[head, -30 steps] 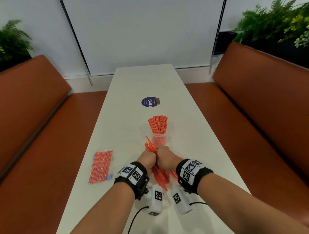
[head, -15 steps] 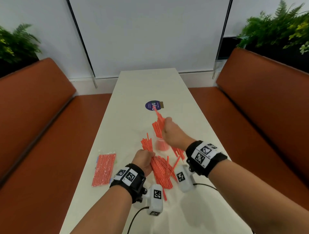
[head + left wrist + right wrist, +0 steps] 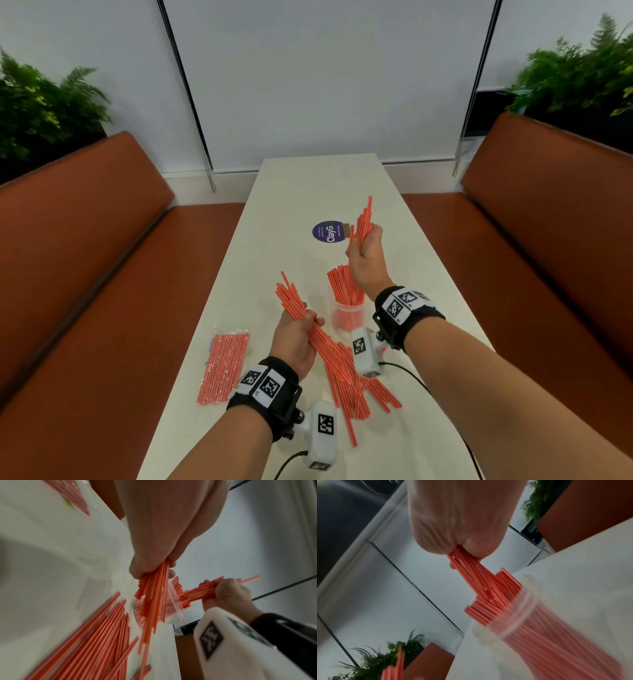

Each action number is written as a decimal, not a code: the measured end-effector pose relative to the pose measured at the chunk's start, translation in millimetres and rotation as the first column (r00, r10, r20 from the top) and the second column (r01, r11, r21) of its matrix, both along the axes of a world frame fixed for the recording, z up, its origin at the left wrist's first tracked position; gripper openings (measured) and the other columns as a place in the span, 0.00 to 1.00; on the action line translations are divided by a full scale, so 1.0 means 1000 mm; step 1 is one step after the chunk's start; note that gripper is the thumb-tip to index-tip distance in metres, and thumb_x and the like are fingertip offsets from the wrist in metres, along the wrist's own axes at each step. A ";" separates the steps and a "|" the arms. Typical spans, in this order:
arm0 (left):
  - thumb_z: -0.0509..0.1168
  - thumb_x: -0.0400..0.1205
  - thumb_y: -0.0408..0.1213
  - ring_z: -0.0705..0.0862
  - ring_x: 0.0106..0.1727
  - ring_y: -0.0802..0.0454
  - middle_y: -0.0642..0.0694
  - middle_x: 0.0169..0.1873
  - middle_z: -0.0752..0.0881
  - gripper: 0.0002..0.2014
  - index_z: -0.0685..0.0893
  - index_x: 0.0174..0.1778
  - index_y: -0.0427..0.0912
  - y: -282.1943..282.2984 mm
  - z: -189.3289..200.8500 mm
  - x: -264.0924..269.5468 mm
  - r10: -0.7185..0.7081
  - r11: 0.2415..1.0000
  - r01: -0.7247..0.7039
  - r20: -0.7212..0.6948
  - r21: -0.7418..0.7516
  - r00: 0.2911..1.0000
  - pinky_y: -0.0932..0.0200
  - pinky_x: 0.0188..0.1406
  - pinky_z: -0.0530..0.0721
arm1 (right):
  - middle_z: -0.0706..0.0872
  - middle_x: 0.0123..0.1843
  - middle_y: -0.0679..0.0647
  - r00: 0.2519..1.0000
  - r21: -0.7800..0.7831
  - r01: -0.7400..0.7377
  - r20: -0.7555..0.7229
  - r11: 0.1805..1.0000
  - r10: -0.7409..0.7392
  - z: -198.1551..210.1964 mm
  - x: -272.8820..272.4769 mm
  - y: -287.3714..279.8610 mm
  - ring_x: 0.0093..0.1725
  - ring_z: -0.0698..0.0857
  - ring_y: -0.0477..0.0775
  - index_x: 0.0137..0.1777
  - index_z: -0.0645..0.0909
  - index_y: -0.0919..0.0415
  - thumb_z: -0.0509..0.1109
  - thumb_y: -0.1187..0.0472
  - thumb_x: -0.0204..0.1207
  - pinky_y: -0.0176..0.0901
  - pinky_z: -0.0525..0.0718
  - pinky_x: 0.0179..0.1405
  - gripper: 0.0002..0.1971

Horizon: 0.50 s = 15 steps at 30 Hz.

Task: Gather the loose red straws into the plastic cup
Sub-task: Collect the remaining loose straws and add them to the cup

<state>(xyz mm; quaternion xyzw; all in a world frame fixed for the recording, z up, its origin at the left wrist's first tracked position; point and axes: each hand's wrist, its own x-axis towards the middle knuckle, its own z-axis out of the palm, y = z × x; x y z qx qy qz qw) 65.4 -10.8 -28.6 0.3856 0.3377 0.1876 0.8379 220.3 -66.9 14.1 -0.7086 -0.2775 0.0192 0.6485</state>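
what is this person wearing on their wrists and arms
Both forearms are bare, with no sleeves. The left hand and the right hand each have a black wrist strap topped with white panels printed with black square code markers. Below each wrist hangs a white, rounded camera housing bearing the same kind of marker, and a thin black cable trails from each housing.

Cup (image 3: 346, 315) on table (image 3: 291, 192); straw packet (image 3: 224, 366) left
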 end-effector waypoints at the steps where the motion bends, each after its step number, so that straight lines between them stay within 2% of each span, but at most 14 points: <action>1: 0.52 0.86 0.23 0.78 0.38 0.50 0.45 0.36 0.76 0.11 0.75 0.55 0.41 0.002 0.000 0.000 0.012 1.000 -0.012 0.007 0.008 1.000 0.55 0.39 0.76 | 0.73 0.39 0.49 1.000 0.010 -0.002 -0.006 1.000 0.002 -0.007 -0.001 0.000 0.34 0.73 0.46 0.59 0.60 0.58 0.52 0.71 0.83 0.40 0.76 0.35 0.10; 8: 0.53 0.86 0.23 0.77 0.39 0.50 0.46 0.36 0.77 0.12 0.76 0.58 0.41 0.009 -0.006 0.002 0.047 0.998 -0.048 0.018 0.032 0.999 0.55 0.41 0.77 | 0.71 0.42 0.49 0.999 0.119 0.008 -0.053 0.993 -0.002 -0.032 0.000 -0.006 0.36 0.73 0.45 0.59 0.61 0.58 0.58 0.77 0.78 0.36 0.79 0.37 0.17; 11: 0.53 0.85 0.23 0.77 0.39 0.49 0.45 0.36 0.77 0.11 0.77 0.55 0.41 0.008 -0.008 0.006 0.037 0.999 -0.037 0.019 0.014 0.999 0.55 0.42 0.77 | 0.71 0.39 0.49 0.999 0.128 0.010 -0.044 0.992 -0.004 -0.033 0.002 -0.004 0.36 0.73 0.44 0.61 0.63 0.57 0.61 0.77 0.76 0.31 0.79 0.36 0.20; 13: 0.53 0.85 0.23 0.77 0.39 0.49 0.45 0.35 0.77 0.11 0.77 0.55 0.41 0.007 -0.008 0.009 0.029 1.000 -0.029 0.026 0.009 0.999 0.55 0.42 0.77 | 0.72 0.37 0.49 0.999 0.094 0.020 -0.046 0.995 -0.016 -0.034 0.004 -0.003 0.35 0.74 0.44 0.61 0.67 0.58 0.63 0.75 0.76 0.29 0.79 0.37 0.18; 15: 0.53 0.85 0.23 0.77 0.38 0.49 0.45 0.35 0.76 0.12 0.76 0.58 0.40 0.007 -0.008 0.011 0.026 1.000 -0.026 0.032 0.017 0.999 0.55 0.42 0.76 | 0.75 0.39 0.51 0.999 0.002 0.024 0.043 1.000 -0.024 -0.033 0.008 -0.002 0.36 0.76 0.47 0.58 0.75 0.62 0.65 0.72 0.77 0.33 0.79 0.40 0.12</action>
